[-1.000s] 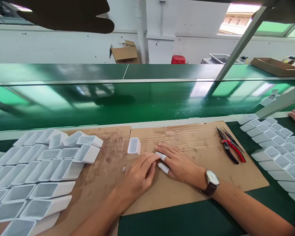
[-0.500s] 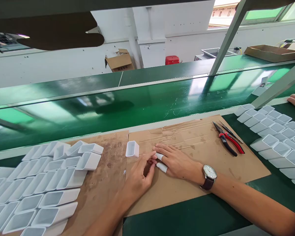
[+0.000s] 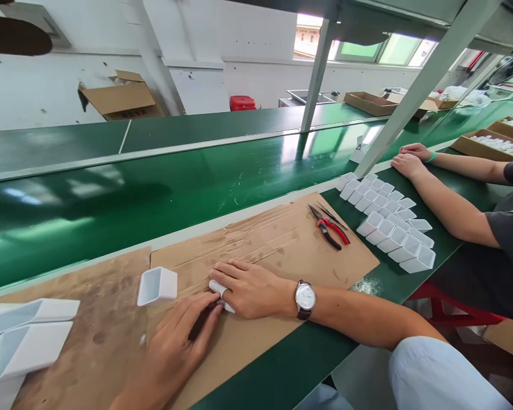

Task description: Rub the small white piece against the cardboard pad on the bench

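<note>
A: How are the hands positioned at the near edge of the table?

B: The left hand is laid palm down on the cardboard sheet, its fingers loosely extended, the tips brought against the white finger cots worn on the right hand. Nothing is gripped by it. The right hand is likewise laid flat and spread, with nothing held; a wristwatch is worn on that wrist. The flat posture is judged to steady the fingers while the cots are adjusted.

A: Where is the white housing located, and how is it oriented?

B: The white housing is stood on the cardboard just beyond the left fingertips, clear of both hands. Its open mouth is turned toward the table's left end; its long axis is laid roughly along the table.

A: What is found farther out?

B: Red-handled pliers are placed near the cardboard's far right corner. Beyond them, white housings in rows are set before a co-worker's hands.
</note>
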The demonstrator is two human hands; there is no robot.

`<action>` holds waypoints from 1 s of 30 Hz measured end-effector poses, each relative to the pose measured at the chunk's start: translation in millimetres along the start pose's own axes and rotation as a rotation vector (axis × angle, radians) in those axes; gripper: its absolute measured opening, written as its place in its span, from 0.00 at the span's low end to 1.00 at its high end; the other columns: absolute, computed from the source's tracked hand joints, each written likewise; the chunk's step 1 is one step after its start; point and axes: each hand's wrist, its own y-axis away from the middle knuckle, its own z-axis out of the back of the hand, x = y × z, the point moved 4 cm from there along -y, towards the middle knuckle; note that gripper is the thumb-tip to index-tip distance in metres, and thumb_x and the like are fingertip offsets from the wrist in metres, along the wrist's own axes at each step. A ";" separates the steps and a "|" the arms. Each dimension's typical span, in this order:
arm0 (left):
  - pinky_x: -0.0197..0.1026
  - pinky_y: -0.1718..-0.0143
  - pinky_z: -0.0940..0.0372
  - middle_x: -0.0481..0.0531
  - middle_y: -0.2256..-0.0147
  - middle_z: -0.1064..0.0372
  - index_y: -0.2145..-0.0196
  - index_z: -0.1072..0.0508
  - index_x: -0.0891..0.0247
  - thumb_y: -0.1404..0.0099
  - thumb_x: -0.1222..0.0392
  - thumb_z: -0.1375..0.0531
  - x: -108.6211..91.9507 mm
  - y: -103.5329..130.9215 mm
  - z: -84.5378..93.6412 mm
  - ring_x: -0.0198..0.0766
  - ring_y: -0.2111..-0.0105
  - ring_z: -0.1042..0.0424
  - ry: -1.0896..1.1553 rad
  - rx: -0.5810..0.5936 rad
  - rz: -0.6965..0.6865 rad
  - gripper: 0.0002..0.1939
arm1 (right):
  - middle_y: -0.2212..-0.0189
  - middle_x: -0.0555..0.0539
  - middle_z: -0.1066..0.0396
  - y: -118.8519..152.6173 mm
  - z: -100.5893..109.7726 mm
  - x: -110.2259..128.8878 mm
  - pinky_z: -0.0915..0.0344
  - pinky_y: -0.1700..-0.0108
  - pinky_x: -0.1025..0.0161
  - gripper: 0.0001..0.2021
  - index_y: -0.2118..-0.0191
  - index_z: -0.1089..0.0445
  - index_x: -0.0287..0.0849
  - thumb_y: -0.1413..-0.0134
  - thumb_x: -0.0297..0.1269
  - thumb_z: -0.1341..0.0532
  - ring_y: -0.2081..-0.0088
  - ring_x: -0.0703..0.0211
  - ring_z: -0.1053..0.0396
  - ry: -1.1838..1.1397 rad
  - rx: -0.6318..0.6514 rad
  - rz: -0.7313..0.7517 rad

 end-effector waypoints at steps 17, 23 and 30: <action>0.41 0.55 0.27 0.52 0.58 0.22 0.49 0.28 0.59 0.21 0.59 0.44 -5.8 -1.6 -4.0 0.41 0.59 0.20 -0.005 -0.006 0.014 0.07 | 0.39 0.31 0.29 -2.3 2.7 1.1 0.33 0.33 0.50 0.16 0.51 0.23 0.32 0.23 0.33 0.47 0.38 0.44 0.31 -0.021 0.057 0.009; 0.43 0.57 0.25 0.54 0.58 0.22 0.49 0.31 0.60 0.21 0.65 0.48 -18.0 -7.2 -4.5 0.42 0.60 0.20 -0.048 -0.007 0.065 0.08 | 0.40 0.29 0.28 1.7 -1.6 -0.8 0.32 0.32 0.48 0.11 0.54 0.21 0.30 0.31 0.32 0.39 0.34 0.40 0.34 -0.105 -0.050 -0.013; 0.46 0.54 0.23 0.60 0.52 0.22 0.41 0.33 0.65 0.22 0.65 0.46 -15.1 -0.9 -5.8 0.45 0.54 0.21 0.004 0.094 0.087 0.15 | 0.37 0.30 0.29 7.1 -9.2 -5.6 0.27 0.34 0.41 0.19 0.43 0.27 0.31 0.38 0.25 0.41 0.33 0.39 0.33 -0.228 -0.065 -0.097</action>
